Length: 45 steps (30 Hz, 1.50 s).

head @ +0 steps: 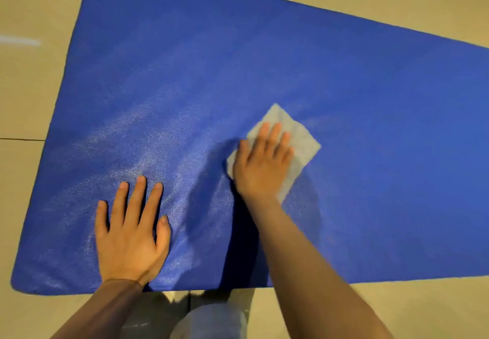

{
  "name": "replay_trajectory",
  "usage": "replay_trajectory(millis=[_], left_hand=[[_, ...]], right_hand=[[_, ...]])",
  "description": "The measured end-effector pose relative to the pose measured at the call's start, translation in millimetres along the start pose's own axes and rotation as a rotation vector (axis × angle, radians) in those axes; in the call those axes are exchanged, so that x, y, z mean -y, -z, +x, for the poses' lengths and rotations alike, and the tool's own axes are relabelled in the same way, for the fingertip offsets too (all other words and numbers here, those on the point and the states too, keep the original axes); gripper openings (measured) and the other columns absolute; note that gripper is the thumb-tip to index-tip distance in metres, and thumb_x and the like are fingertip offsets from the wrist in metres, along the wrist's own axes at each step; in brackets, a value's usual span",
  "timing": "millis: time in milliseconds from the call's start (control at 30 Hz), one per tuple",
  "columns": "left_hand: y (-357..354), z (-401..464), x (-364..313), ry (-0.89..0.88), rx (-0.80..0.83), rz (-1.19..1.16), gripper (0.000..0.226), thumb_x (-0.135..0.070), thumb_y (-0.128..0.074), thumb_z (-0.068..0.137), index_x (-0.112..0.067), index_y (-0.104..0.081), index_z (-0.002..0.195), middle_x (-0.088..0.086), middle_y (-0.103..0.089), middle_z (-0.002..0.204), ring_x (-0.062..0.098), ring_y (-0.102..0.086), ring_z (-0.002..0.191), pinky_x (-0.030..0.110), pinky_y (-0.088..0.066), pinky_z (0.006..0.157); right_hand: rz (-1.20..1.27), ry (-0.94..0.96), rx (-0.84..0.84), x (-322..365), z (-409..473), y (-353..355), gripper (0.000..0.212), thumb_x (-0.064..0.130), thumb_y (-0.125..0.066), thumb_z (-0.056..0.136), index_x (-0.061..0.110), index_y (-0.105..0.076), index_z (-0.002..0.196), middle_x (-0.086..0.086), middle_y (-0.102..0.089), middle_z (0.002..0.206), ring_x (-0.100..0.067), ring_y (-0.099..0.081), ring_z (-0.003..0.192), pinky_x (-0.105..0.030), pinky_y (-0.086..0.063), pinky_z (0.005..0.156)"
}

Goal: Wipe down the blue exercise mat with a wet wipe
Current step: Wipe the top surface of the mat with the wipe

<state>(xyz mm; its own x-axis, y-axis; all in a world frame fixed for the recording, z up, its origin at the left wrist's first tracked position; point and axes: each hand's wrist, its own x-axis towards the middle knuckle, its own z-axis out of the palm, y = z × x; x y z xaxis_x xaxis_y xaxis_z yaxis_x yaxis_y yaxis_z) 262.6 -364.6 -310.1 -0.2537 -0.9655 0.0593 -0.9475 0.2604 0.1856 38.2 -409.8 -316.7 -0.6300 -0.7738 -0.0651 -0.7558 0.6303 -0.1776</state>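
Half the wet wipe under right hand

Right hand presses seemingly damp wipe on mat.

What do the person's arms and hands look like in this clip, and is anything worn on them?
Both forearms are bare as far as the frame shows: no sleeves, gloves or watch. The left hand has no rings; a thin dark line crosses its wrist, possibly a band or just a crease. The right hand also shows no rings or markings. Nails are short and unpainted.
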Motion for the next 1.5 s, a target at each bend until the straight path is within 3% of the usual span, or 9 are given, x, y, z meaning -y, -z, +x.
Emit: replay_trajectory(millis=[200,433,600,733,867,967,1167,1300,1500], left_hand=[[-1,0,0,-0.001,-0.018,-0.002,0.057,-0.035,-0.033,0.092,-0.010,-0.056,0.139,0.016,-0.047,0.148,0.038,-0.036,0.139,0.059,-0.021,0.111],[1,1,-2,0.008,0.005,0.003,0.059,-0.036,-0.033,0.090,-0.010,-0.057,0.137,0.016,-0.048,0.148,0.037,-0.036,0.139,0.058,-0.020,0.113],[-1,1,0,-0.002,0.027,0.017,0.059,-0.037,-0.033,0.091,-0.011,-0.056,0.139,0.016,-0.046,0.149,0.038,-0.035,0.140,0.060,-0.021,0.112],[0,1,1,-0.002,0.019,0.008,0.059,-0.038,-0.033,0.092,-0.012,-0.054,0.140,0.015,-0.045,0.150,0.037,-0.034,0.141,0.060,-0.020,0.113],[-2,1,3,-0.016,-0.017,-0.007,0.057,-0.034,-0.034,0.092,-0.011,-0.053,0.140,0.016,-0.044,0.150,0.037,-0.034,0.141,0.059,-0.021,0.111],[-2,0,2,-0.005,-0.019,-0.026,0.056,-0.034,-0.034,0.092,-0.011,-0.053,0.140,0.015,-0.044,0.151,0.036,-0.033,0.142,0.057,-0.019,0.112],[0,-1,0,0.015,-0.011,-0.044,0.057,-0.035,-0.034,0.092,-0.012,-0.053,0.140,0.015,-0.044,0.151,0.035,-0.031,0.143,0.055,-0.016,0.115],[0,-1,1,0.015,0.011,-0.045,0.058,-0.036,-0.034,0.092,-0.012,-0.053,0.141,0.015,-0.044,0.151,0.035,-0.030,0.143,0.056,-0.016,0.114],[3,0,0,0.010,0.008,-0.044,0.059,-0.037,-0.033,0.092,-0.011,-0.053,0.141,0.016,-0.044,0.151,0.036,-0.031,0.143,0.057,-0.016,0.114]], right_hand=[[-0.011,0.687,0.196,37,-14,-3,0.060,0.048,-0.025,0.097,0.019,-0.047,0.145,-0.003,-0.039,0.154,-0.026,-0.035,0.142,-0.044,-0.022,0.114],[-0.083,-0.109,0.056,-157,68,43,0.085,0.068,-0.012,0.088,0.018,-0.018,0.156,-0.009,-0.013,0.163,-0.034,-0.012,0.149,-0.047,-0.009,0.118],[-0.044,-0.379,0.016,-124,47,31,0.057,0.039,-0.022,0.106,0.013,-0.013,0.156,-0.012,-0.008,0.164,-0.035,-0.008,0.150,-0.050,-0.006,0.118],[-0.014,0.135,-0.034,-30,-20,7,0.057,0.034,-0.029,0.096,0.006,-0.048,0.142,-0.020,-0.043,0.149,-0.043,-0.043,0.134,-0.052,-0.020,0.108],[0.061,0.702,0.195,10,-113,1,0.054,0.036,-0.035,0.099,0.015,-0.042,0.148,-0.008,-0.032,0.157,-0.032,-0.027,0.146,-0.051,-0.016,0.118],[0.036,0.857,0.184,-30,-120,3,0.056,0.043,-0.038,0.099,0.020,-0.038,0.150,-0.004,-0.028,0.159,-0.025,-0.024,0.148,-0.048,-0.019,0.118],[-0.023,0.035,0.107,-181,-91,39,0.085,0.072,-0.021,0.092,0.015,-0.027,0.154,-0.007,-0.016,0.161,-0.031,-0.021,0.148,-0.047,-0.011,0.118],[0.010,-0.320,0.085,-159,-95,34,0.075,0.053,-0.020,0.094,0.005,-0.030,0.151,-0.022,-0.026,0.157,-0.045,-0.028,0.142,-0.062,-0.023,0.112],[0.185,0.451,0.269,-46,-156,22,0.058,0.049,-0.007,0.105,0.023,-0.023,0.154,-0.001,-0.012,0.163,-0.023,-0.003,0.151,-0.040,0.005,0.119]])
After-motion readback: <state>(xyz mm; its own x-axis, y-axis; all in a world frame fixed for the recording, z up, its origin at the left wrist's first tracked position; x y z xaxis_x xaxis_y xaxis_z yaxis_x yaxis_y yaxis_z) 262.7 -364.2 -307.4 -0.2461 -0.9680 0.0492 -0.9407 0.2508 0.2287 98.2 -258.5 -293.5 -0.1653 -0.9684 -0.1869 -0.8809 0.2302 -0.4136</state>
